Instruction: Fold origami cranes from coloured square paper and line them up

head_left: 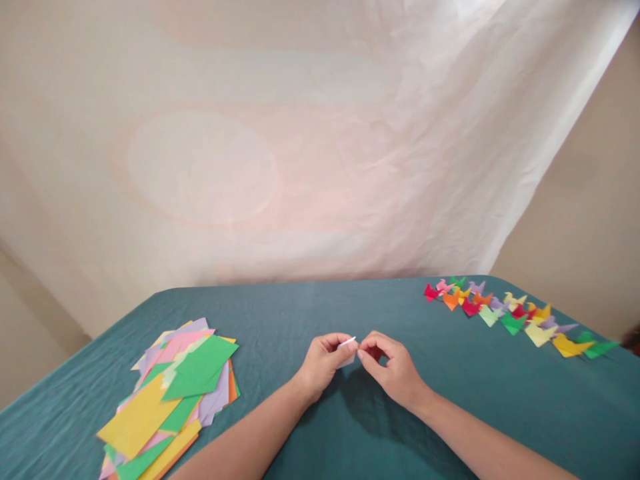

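Note:
Above the middle of the table, a small folded piece of pale, whitish-lilac paper (pixel 346 357) is pinched between the thumb and fingers of my left hand (pixel 325 363). One thin folded point of it sticks up past the left thumb. My right hand (pixel 393 370) is closed in a pinch, thumb and index fingertip meeting at the paper's right edge. What exactly lies between those right fingertips is too small to see clearly. Both hands are close together, fingertips almost touching.
A loose pile of coloured paper sheets (pixel 145 413) lies on the left of the table with its dark green cloth (pixel 280 313). On the right, several folded paper birds (pixel 513 323) stand in rows along the edge. A pale sheet (pixel 320 167) hangs behind the table.

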A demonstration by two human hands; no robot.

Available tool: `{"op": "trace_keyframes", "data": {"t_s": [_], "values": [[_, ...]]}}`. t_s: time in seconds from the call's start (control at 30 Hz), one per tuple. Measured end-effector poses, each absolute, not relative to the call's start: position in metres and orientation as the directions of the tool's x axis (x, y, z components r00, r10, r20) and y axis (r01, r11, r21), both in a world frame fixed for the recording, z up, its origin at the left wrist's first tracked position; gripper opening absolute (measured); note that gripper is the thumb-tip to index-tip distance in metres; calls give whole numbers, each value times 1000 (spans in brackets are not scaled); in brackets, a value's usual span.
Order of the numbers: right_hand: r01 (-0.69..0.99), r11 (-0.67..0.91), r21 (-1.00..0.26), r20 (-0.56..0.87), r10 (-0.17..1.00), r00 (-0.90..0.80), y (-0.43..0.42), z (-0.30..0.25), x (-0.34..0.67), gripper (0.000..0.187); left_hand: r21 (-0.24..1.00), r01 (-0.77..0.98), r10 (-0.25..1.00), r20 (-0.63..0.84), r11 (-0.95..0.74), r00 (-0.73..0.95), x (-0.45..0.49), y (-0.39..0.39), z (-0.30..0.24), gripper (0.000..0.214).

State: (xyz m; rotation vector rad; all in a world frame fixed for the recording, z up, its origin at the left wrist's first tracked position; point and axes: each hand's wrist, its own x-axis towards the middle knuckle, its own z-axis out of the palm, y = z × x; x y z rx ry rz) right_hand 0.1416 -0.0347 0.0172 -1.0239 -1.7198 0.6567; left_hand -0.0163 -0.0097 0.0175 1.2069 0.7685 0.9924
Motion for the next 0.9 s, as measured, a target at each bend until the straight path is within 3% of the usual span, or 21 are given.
{"op": "trace_keyframes", "data": {"t_s": [0.47, 0.9], "values": [[336, 462, -821, 462, 883, -84, -33, 18, 140, 15, 962, -237, 904, -19, 132, 426, -17, -11, 23, 34], [309, 437, -845, 446, 894, -44, -32, 14, 141, 19, 978, -202, 921, 30, 53, 389, -17, -7, 15, 35]]}}
